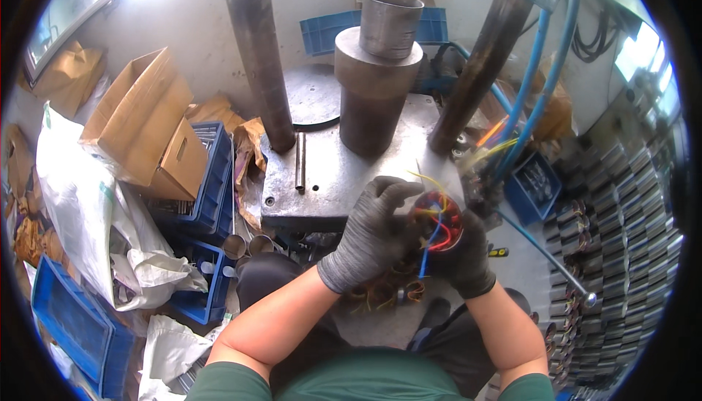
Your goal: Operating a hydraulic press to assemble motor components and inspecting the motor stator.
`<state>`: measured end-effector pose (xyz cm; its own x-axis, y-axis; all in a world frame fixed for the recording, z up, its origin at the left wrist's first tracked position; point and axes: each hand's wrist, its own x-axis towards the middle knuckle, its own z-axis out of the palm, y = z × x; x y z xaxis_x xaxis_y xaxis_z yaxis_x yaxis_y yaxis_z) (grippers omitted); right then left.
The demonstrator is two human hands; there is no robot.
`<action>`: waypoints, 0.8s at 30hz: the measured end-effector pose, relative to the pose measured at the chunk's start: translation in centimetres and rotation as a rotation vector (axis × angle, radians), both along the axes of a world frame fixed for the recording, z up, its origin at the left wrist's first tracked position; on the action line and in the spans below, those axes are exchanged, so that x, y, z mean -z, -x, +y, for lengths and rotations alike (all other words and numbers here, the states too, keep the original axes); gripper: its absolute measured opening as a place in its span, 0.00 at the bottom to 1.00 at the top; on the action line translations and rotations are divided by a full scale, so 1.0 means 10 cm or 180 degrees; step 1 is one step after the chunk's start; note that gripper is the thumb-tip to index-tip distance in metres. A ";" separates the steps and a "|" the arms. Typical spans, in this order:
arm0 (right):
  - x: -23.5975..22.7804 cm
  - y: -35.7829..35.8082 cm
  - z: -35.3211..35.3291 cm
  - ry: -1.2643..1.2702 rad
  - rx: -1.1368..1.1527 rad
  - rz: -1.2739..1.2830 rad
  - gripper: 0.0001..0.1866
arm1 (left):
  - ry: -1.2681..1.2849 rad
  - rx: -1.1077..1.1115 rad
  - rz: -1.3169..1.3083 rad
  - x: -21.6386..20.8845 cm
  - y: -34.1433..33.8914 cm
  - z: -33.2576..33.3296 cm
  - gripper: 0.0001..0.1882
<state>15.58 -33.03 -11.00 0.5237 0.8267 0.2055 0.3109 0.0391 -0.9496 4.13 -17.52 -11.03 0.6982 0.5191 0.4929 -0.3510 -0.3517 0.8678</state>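
Observation:
A motor stator [451,223] with red-toned windings and loose yellow, blue and red wires is above my lap, in front of the press table. My right hand [470,258], in a dark grey glove, is closed around its right side and underside. Some of those fingers are hidden behind the stator. At its left is my left hand [369,233], also gloved. Its fingers are bent, with thumb and forefinger apart beside the wires. One blue wire [423,260] hangs down between the hands.
A steel press table [322,174] with thick columns carries a stacked metal cylinder [373,86] and a short rod [300,161]. Cardboard boxes [139,119], a white sack [88,203] and blue crates [73,317] crowd the left. Rows of metal parts [614,269] fill the right, near a ball-ended lever [548,258].

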 end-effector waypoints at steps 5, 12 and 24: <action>0.10 0.04 0.04 -0.0045 -0.0407 0.1801 0.40 | -0.1041 -0.0399 0.0120 -0.05 0.01 0.08 0.18; 0.19 0.08 0.11 -0.0376 -0.0151 0.2817 0.38 | -0.1099 -0.0594 0.0273 0.05 0.08 0.09 0.11; 0.17 0.09 0.09 -0.0683 -0.0446 0.3313 0.41 | 0.2379 0.0573 -0.0159 0.00 0.17 -0.09 0.09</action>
